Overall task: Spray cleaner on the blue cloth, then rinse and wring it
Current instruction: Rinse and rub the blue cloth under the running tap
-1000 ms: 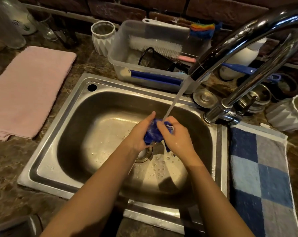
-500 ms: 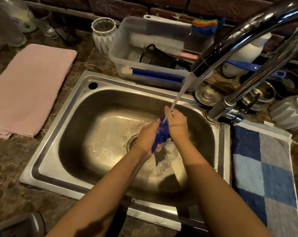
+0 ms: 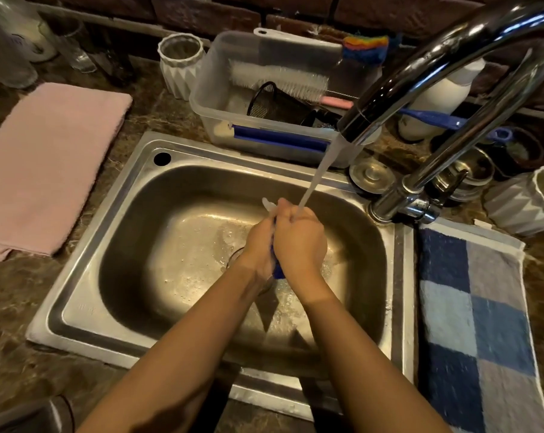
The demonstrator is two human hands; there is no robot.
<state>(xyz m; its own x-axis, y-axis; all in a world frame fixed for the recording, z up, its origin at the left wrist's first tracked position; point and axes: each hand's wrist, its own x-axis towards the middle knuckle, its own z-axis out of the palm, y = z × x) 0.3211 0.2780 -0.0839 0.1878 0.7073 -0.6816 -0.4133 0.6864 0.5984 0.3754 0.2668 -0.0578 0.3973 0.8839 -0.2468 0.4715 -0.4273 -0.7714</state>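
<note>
Over the steel sink (image 3: 114,214) my left hand (image 3: 259,245) and my right hand (image 3: 300,239) are pressed together around the blue cloth (image 3: 277,268). Only a thin blue strip of it shows between my palms and below them; most of the cloth is hidden. Both hands grip it tightly. Water runs from the chrome tap (image 3: 398,85) in a slanted stream that lands on my right hand's knuckles. Suds and droplets lie on the sink floor near the drain, which my hands partly cover.
A clear plastic tub (image 3: 220,98) with brushes stands behind the sink. A folded pink towel (image 3: 45,164) lies on the left counter, a blue checked towel (image 3: 476,323) on the right. White ribbed pots (image 3: 178,67) (image 3: 526,201) and metal bowls (image 3: 464,176) crowd the back.
My hands have closed tighter together, squeezing the cloth so that far less blue shows. The stream now hits my right hand instead of the cloth's top.
</note>
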